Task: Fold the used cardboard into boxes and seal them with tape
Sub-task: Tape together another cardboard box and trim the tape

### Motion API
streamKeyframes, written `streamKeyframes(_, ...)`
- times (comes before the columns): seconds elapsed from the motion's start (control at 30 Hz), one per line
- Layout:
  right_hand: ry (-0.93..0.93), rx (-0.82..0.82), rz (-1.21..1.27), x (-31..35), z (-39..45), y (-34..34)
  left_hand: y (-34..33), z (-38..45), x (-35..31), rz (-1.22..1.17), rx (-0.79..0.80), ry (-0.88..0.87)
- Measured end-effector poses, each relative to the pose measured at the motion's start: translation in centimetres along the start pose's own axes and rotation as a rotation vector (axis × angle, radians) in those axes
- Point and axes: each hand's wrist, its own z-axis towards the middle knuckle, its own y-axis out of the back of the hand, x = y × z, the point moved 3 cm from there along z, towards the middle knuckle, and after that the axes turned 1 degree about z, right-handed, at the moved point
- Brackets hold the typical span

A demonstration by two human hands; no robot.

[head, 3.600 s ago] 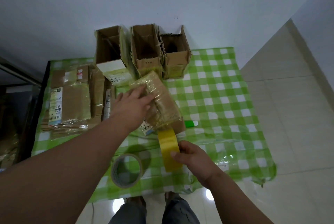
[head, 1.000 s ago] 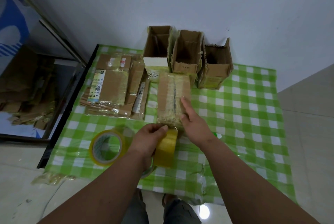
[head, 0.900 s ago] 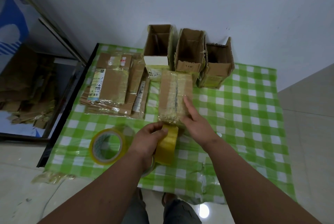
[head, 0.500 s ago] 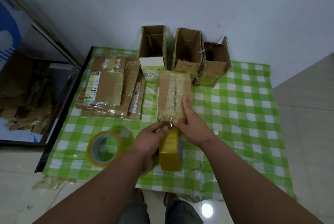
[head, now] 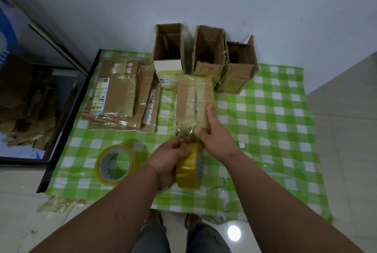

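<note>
**Tape's run off the near end, roll swung upright**

Left hand (head: 169,157) has its grip closed around the tape roll (head: 188,168), fingers curled over the top edge, pinching up where the film comes off. Right hand (head: 216,136) isn't really gripping: fingers lie straight along the right side of the box (head: 193,106), thumb pressed on the near corner, pinning the strip down.

What changed: a second ago the roll sat tilted, close under the near edge of the box. Now it's pulled back toward the body and stands on edge, with a short stretch of clear film between it and the box. The right hand has barely moved. So I'd guess the seam along the top is covered and the next bit is tearing or cutting the tape, then smoothing the tail down over the end.

The box lies flat mid-counter (head: 275,122) on the green check cloth, just in front of three open boxes (head: 206,52) by the wall. Flattened cardboard (head: 120,97) is stacked to the left and a spare tape roll (head: 115,164) lies near-left.
</note>
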Motion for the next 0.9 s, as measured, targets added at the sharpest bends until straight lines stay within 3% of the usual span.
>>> streamKeyframes(0.2, 0.022, -0.101, 0.083, -0.7, -0.6, 0.1, -0.8, 0.8, -1.3, 0.287, -0.169, -0.095)
streamKeyframes(0.3, 0.02, -0.088, 0.16, -1.2, -0.5, 0.7, -0.8, 0.8, -1.0, 0.343, -0.171, -0.149)
streamKeyframes(0.4, -0.021, -0.179, 0.238, -2.3, -0.4, 2.0, -0.5, 0.6, -0.6, 0.3, -0.183, -0.188)
streamKeyframes(0.5, -0.055, -0.283, -0.101, -4.4, -0.1, 3.1, -0.3, 0.8, -0.3, 0.258, -0.231, -0.187)
streamKeyframes(0.67, -0.115, -0.062, -0.683, -7.0, -0.8, 1.6, 0.1, 0.9, 0.1, 0.183, -0.247, -0.146)
streamKeyframes(0.8, -0.161, -0.095, -0.848, -8.3, -1.5, 1.3, 0.3, 1.0, 0.4, 0.101, -0.189, -0.093)
streamKeyframes(0.9, -0.23, -0.129, -0.815, -8.9, -1.9, 1.7, 0.4, 1.0, 0.4, 0.048, -0.151, -0.075)
